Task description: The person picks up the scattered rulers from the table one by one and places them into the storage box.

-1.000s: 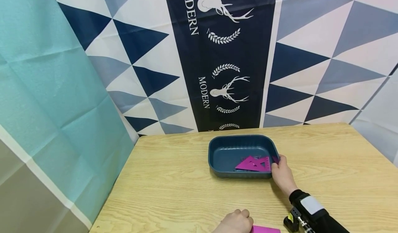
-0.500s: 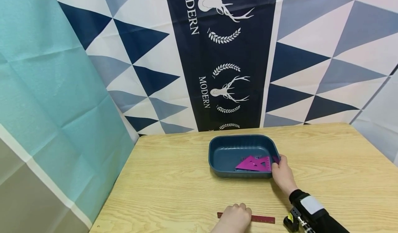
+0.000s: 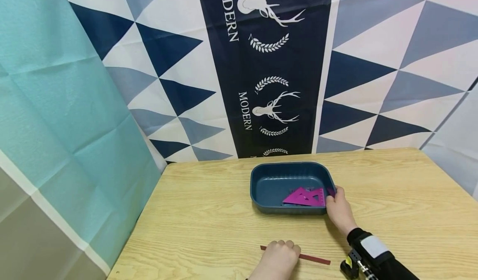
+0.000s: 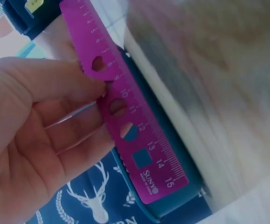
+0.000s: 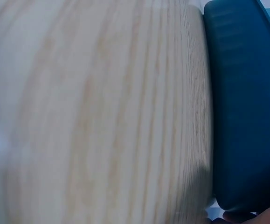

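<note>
While the left hand (image 3: 278,258) pinched the magenta ruler (image 3: 311,259) low at the frame's bottom centre, carrying it level looked wisest. Beyond, the right hand (image 3: 337,211) gripped the blue tray's (image 3: 261,174) lower-right rim, steadying it well, set square (image 3: 304,197) inside.

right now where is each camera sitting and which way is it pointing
Head: worn on the head, looking forward and down at the wooden table, blue tray and patterned backdrop; both hands show, the left hand and right hand.
Left wrist: at the left hand, looking along its fingers, which pinch the magenta ruler.
Right wrist: low over the table, facing the tray's outer wall; a fingertip barely shows.
All three show the tray.
</note>
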A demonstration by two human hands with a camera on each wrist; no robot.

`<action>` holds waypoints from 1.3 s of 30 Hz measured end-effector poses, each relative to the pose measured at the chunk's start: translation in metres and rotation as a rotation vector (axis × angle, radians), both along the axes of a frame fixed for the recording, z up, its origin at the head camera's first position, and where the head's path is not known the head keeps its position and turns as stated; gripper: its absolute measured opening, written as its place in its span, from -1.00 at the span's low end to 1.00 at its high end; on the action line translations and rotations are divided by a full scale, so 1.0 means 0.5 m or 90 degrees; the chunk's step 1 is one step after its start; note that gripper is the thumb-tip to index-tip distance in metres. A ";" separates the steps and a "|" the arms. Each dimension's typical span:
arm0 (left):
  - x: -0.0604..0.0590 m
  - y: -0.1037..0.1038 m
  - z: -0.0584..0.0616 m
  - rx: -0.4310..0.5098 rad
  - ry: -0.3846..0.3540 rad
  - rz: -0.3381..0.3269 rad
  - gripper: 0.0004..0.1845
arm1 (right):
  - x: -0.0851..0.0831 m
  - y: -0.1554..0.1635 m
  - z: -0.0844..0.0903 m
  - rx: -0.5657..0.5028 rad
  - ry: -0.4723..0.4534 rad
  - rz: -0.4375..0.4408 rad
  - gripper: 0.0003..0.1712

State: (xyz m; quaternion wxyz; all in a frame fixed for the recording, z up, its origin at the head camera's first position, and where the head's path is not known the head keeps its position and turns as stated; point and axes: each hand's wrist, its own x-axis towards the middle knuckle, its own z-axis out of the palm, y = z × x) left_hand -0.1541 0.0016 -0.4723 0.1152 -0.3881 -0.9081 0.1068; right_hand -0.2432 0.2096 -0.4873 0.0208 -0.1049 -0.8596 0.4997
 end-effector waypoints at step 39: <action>-0.181 -0.003 0.035 0.255 0.233 0.084 -0.89 | 0.004 -0.003 0.008 0.007 0.001 -0.002 -0.42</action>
